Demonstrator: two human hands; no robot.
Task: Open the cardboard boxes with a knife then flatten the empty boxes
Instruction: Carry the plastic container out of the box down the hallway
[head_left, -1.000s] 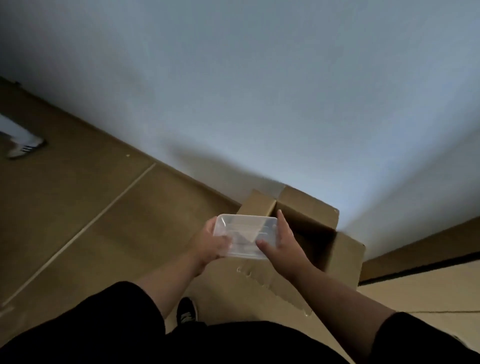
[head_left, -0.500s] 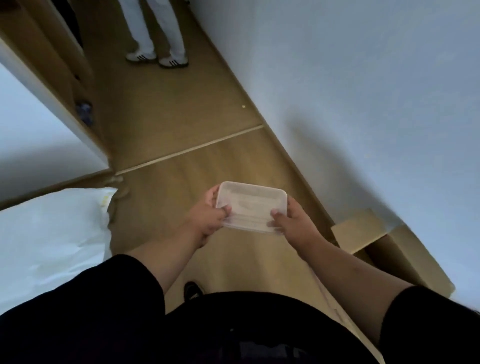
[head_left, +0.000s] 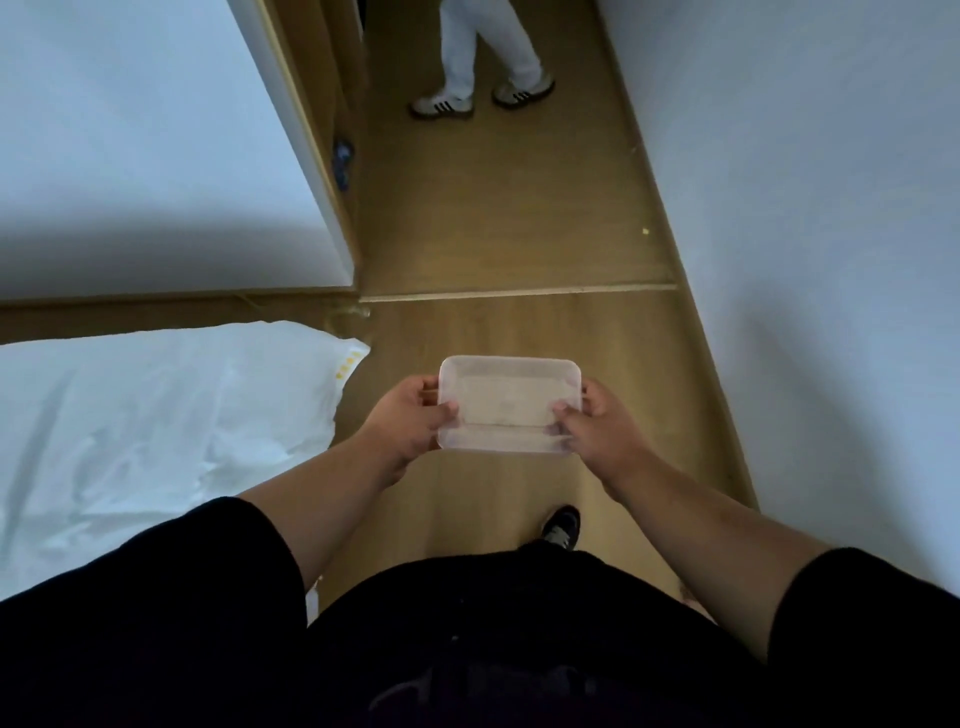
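Cardboard boxes out of view. Clear plastic container (head_left: 509, 404) gripped at its left end by left hand (head_left: 410, 422) and at its right end by right hand (head_left: 597, 423), thumbs on top. Held above wooden floor (head_left: 519, 249), right of white bedding (head_left: 156, 431).

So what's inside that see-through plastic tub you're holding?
Nothing shows inside the clear tub; the wooden floor shows through it. Left hand and right hand cover its ends.

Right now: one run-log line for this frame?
phase: carrying | left hand: grips plastic container | right hand: grips it too | box, knife: not in view | ahead: second person on floor
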